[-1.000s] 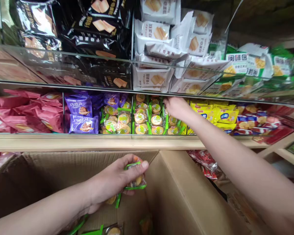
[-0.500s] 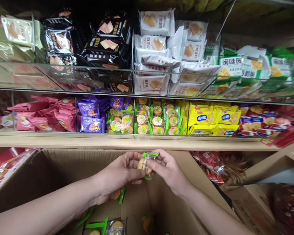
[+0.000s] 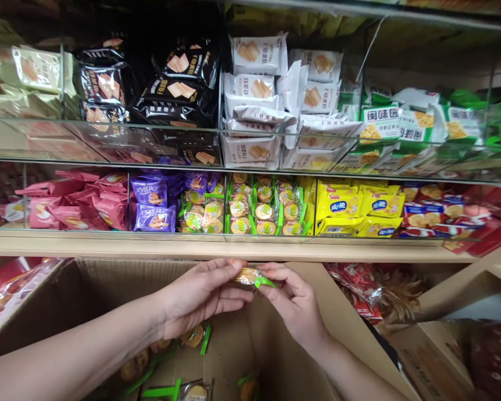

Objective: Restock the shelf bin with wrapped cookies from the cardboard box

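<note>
Between my two hands is a small clear packet of round biscuits [image 3: 247, 275] with green edges, now turned so that its side faces me. My left hand [image 3: 211, 287] grips its left end between thumb and fingers, the lower fingers stretched out beneath. The thumb and fingers of my right hand [image 3: 292, 301] pinch the green end on the right. Below my hands stands an open cardboard box [image 3: 125, 275], and in it lie several like packets, among them a biscuit packet [image 3: 194, 336] under my left wrist.
Behind the box, a wooden shelf edge [image 3: 250, 248] carries clear bins of pink packets [image 3: 75, 203], purple packets [image 3: 153, 203], green-edged biscuit packets [image 3: 265, 209] and yellow packets [image 3: 338, 203]. The upper shelf holds black packets [image 3: 183, 72] and white packets [image 3: 259, 55]. Red bags [image 3: 354, 284] lie right of the box.
The biscuit packet has been turned from its flat face to its side. My right hand has shifted to its green end. The view has tilted slightly, so the shelves sit lower.
</note>
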A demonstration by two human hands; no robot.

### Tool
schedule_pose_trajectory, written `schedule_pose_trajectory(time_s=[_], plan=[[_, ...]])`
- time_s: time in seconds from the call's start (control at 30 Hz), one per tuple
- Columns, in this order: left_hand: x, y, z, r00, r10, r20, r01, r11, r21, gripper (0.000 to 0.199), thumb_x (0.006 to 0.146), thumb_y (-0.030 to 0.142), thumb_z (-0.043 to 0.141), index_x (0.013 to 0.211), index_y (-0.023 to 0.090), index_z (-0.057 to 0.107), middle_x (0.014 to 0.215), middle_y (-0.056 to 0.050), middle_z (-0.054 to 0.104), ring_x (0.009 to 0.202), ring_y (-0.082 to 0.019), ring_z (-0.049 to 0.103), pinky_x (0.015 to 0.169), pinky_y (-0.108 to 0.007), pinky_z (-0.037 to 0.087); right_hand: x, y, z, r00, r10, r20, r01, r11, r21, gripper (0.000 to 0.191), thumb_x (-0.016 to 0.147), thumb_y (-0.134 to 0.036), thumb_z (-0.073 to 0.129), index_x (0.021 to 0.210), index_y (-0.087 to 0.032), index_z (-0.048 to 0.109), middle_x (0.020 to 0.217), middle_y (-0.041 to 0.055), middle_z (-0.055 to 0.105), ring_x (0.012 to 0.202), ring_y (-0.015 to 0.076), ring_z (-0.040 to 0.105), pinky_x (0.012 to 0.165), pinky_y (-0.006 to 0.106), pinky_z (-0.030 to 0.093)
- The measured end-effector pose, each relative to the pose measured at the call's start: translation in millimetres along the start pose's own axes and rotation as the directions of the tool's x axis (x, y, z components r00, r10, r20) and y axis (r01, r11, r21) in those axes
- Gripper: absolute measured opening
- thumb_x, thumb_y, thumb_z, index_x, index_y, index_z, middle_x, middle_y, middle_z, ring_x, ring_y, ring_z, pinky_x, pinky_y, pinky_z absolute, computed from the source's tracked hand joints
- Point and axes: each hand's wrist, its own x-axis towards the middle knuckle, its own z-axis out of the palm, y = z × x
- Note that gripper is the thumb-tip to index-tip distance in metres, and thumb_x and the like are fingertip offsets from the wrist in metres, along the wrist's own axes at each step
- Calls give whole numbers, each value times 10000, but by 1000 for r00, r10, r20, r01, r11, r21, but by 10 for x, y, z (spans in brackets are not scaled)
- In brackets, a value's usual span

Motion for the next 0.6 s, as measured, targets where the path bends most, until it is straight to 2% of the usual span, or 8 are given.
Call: schedule_pose_trajectory(time_s=[0.1,0.27,0.4,0.6], plan=[[18,-9,-3,993,91,-77,-94,995,-26,312,684,139,665,959,176,523,896,-27,628,793,-111,601,785,-250,445,-34,11,-20,992,-125,28,128,975,-182,212,772,-152,545,969,-231,546,1063,69,511,1019,188,505,803,311,463],[17,-24,25,979,193,-63,-189,980,57,402,672,94,657,1021,214,497,1041,-12,561,843,-99,567,772,-228,437,-36,6,-67,954,-279,114,301,883,-360,286,770,-88,510,1010,-244,523,1070,76,484,1024,195,493,812,340,459],[2,-10,36,953,304,-17,-298,943,146,472,665,105,657,1083,239,483,1100,-19,517,966,-144,520,813,-257,416,-19,8,-104,931,-338,140,365,869,-334,320,778,-77,522,1026,-278,542,1110,60,472,1008,185,519,833,359,454],[-25,14,65,934,357,1,-351,917,192,586,647,115,668,1158,292,445,1150,-18,492,1061,-183,465,847,-293,395,-17,-31,-112,957,-254,137,276,945,-178,345,788,-74,517,987,-351,572,1123,22,489,1032,182,513,830,355,447]])
